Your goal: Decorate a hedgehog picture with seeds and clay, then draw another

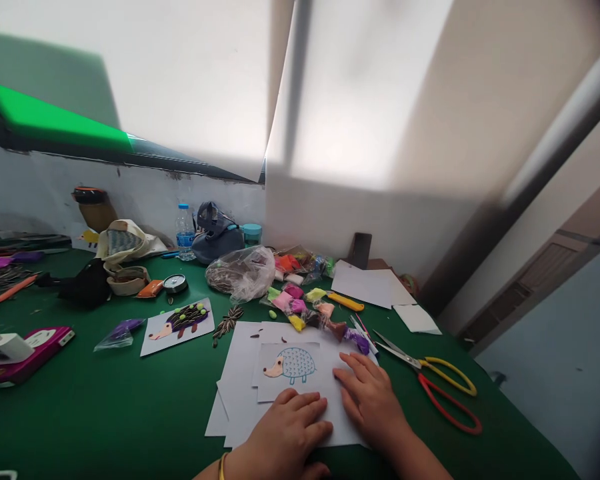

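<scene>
A small white card with a hedgehog drawing [299, 362] lies on several stacked sheets of white paper [240, 407]. The hedgehog is outlined in blue, and its face is filled with peach clay. My left hand [291, 430] lies with its fingers stretched out on the paper, at the card's lower edge. To the right of the card, my right hand [370, 395] rests flat on the sheets, fingers spread. Neither hand holds anything. Above the card are a few dark seeds [284, 340]. Small packets of coloured clay [297, 303] lie beyond the sheets.
Scissors [420, 363] with red and yellow handles lie open at right. A yellow cutter [346, 302] is behind the packets. A finished hedgehog card [177, 327] and a seed pile [227, 323] are at left. Farther back are a plastic bag [243, 273] and a water bottle [184, 233].
</scene>
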